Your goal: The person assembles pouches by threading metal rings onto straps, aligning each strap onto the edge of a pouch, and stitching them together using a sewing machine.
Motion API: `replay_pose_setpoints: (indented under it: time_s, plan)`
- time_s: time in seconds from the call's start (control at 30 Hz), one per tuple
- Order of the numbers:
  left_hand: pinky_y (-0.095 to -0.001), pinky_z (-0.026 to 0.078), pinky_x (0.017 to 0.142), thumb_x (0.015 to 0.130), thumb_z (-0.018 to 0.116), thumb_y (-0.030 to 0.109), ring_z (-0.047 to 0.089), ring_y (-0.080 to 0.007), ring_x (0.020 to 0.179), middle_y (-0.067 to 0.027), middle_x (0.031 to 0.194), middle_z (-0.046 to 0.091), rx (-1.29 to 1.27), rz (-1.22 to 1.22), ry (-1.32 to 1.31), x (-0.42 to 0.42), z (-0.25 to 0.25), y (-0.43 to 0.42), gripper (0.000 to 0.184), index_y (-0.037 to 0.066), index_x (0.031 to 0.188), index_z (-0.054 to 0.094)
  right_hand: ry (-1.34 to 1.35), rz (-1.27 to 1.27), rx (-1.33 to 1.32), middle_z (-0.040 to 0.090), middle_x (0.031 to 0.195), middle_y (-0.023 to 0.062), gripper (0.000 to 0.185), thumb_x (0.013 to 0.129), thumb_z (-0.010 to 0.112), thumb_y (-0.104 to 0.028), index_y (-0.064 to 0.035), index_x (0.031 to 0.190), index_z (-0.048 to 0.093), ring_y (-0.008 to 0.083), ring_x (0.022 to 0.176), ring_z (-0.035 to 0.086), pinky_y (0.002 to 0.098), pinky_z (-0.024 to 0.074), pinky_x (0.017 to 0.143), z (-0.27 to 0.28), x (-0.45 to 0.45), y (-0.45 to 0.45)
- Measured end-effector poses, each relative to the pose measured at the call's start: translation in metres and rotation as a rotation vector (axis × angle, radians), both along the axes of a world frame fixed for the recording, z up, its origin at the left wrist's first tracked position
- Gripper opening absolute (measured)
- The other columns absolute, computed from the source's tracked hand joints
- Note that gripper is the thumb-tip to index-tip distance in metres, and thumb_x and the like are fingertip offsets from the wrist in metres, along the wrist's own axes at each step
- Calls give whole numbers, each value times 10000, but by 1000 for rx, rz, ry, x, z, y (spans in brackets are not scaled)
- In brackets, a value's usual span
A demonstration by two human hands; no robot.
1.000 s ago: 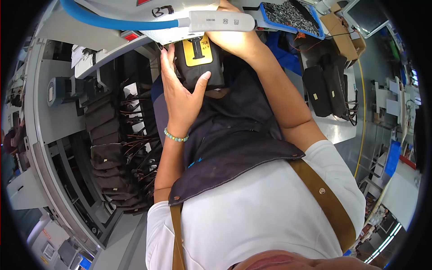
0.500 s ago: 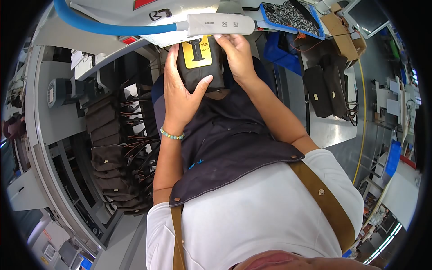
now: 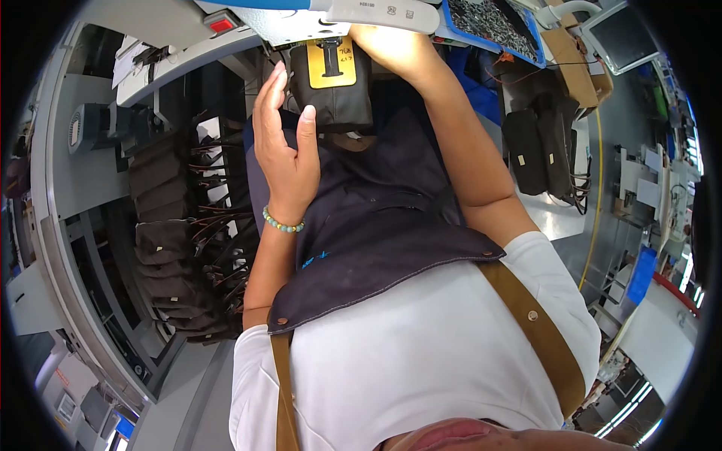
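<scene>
A black, block-shaped, cloth-like piece (image 3: 332,110) hangs in front of the apron. On it is a yellow label (image 3: 344,60) with handwriting and an upright black part across its middle. Just left of this piece, my left hand (image 3: 288,154) is raised with straight fingers and the thumb apart. It holds nothing, and its thumb tip is close to the piece's edge. At the piece's upper right, my right hand (image 3: 395,51) is brightly lit. Its fingers are hidden behind the white edge and the white lamp bar (image 3: 383,13).
Several black cloth-covered packs with wires (image 3: 162,255) are stacked at the left. More black packs (image 3: 538,150) lie on a metal surface at the right. A blue tray (image 3: 492,30) of small metal parts, a cardboard box (image 3: 571,64) and a red switch (image 3: 222,24) surround the worktop.
My left hand has let go of the black piece and moved to its left, thumb lifted off. My right hand has gone up, its fingers now out of sight. The view has shifted slightly.
</scene>
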State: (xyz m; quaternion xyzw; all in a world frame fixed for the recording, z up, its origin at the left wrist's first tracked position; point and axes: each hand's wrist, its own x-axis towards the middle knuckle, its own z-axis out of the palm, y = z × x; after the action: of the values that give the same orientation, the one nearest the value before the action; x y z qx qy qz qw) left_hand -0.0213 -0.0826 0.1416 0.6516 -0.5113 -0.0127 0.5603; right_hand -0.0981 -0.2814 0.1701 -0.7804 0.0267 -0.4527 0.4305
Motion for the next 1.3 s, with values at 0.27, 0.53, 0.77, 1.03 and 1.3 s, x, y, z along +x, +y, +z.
replay_pose_setpoints:
  time_s: [0.27,0.53,0.77,1.03,1.3]
  plan:
    - [-429,371,1070,932,559,115,491,-350,1268,-170,1357,542,-12,-9,-260,-4,0,2,427,-19,1334,506,95,-326,-367,706,882,50,123,773,729,-91,-77,894,723,222,805,663,322,513,715,-22,-33,24]
    - [-449,361,1026,876,666,186,432,-360,1322,-134,1346,555,111,-22,-486,-11,-9,-7,571,15,1384,469,287,-287,-707,714,1001,-12,155,813,707,-185,-93,936,727,178,969,644,328,493,796,-2,-49,40]
    - [-461,392,1019,860,668,231,431,-359,1319,-131,1373,540,105,-30,-570,-3,-10,-4,546,9,1337,521,373,-344,-672,637,1216,62,214,868,637,-200,-72,1023,711,249,1167,557,373,451,902,-10,-49,54]
    - [-455,379,1046,882,633,325,450,-347,1303,-147,1348,548,198,-3,-810,-3,4,-4,545,0,1310,541,491,-347,-735,624,1185,86,288,829,659,-167,-89,1102,704,291,1137,552,406,453,927,9,-49,52]
    - [-452,377,1049,878,597,446,475,-313,1224,-134,1245,545,312,-9,-1052,-2,16,-8,573,19,1258,562,425,-155,-256,683,866,91,198,910,619,-124,-22,1067,683,170,762,639,292,518,709,15,-32,10]
